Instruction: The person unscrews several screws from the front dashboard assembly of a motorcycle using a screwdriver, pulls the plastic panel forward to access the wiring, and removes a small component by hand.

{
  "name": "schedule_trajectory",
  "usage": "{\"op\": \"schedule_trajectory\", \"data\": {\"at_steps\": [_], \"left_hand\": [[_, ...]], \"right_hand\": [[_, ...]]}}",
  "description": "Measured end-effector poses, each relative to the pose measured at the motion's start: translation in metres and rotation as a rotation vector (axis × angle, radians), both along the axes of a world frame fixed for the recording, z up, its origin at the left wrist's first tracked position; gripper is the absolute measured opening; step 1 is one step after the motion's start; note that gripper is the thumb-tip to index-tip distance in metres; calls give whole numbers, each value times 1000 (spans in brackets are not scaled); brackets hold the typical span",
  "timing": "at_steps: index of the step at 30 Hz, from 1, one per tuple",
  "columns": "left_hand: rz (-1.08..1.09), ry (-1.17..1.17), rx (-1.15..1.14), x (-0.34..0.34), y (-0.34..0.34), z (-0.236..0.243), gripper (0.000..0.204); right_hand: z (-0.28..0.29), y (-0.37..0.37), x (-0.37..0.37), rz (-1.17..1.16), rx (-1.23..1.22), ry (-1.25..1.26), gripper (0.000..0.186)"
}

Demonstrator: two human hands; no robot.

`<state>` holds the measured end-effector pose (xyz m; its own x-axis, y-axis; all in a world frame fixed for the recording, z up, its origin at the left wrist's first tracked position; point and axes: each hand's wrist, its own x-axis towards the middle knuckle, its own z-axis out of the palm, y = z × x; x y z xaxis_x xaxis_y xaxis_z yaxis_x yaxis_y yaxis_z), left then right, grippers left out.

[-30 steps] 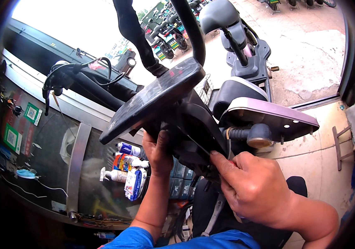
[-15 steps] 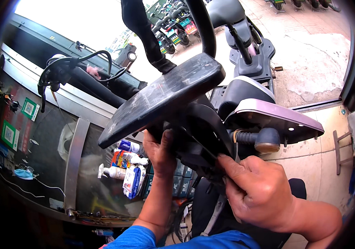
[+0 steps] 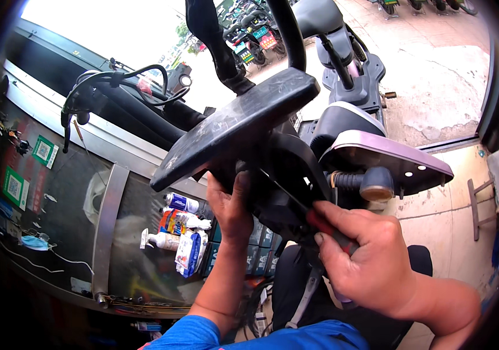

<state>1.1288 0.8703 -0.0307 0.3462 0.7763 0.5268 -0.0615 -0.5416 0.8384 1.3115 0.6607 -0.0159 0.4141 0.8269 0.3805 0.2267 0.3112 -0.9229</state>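
Observation:
My right hand [image 3: 372,251] is closed around the red handle of a screwdriver [image 3: 323,223]. Its thin shaft runs up and left into the dark underside of a black plastic assembly [image 3: 296,157]. My left hand [image 3: 231,207] grips that assembly from the left, thumb up, with its fingertips hidden behind it. Above both hands a scuffed, flat black panel [image 3: 235,125] slants across the assembly. The screwdriver's tip is lost in the shadow. Below the hands an open-end wrench [image 3: 304,303] lies by my dark trousers.
A pinkish-purple fender [image 3: 389,149] and a round lamp-like part [image 3: 376,185] stand right of the assembly. Black handlebar tubes and cables [image 3: 115,79] reach over a glass counter at left. Bottles and packets [image 3: 190,251] are beyond my left forearm. Parked scooters [image 3: 255,44] stand outside.
The panel and assembly have shifted slightly up and right, and the handlebar has swung a little right. My right hand has turned, so the screwdriver's red handle now shows.

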Motion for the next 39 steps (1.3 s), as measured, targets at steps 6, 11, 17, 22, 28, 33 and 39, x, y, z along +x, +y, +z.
{"op": "schedule_trajectory", "data": {"at_steps": [6,11,17,22,28,33,39], "left_hand": [[-47,-19,-17,1,2,1,44],[-81,-54,-13,1,5,-3,42],[-17,8,61,-1,17,-12,38],[-10,-60,24,-1,13,-14,37],[-53,-87,-81,0,13,-8,35],[-148,1,-220,-14,21,12,32],[-320,36,-306,-14,23,34,29]], "right_hand": [[-3,-5,-4,-32,5,-100,38],[0,-13,-8,-95,1,-309,39],[13,-22,-6,-62,-66,-455,42],[13,-21,-11,-82,-62,-488,42],[14,-19,-16,-167,-38,-485,42],[18,-19,-22,-193,-30,-463,37],[24,-27,-17,-162,-10,-456,37]]}}
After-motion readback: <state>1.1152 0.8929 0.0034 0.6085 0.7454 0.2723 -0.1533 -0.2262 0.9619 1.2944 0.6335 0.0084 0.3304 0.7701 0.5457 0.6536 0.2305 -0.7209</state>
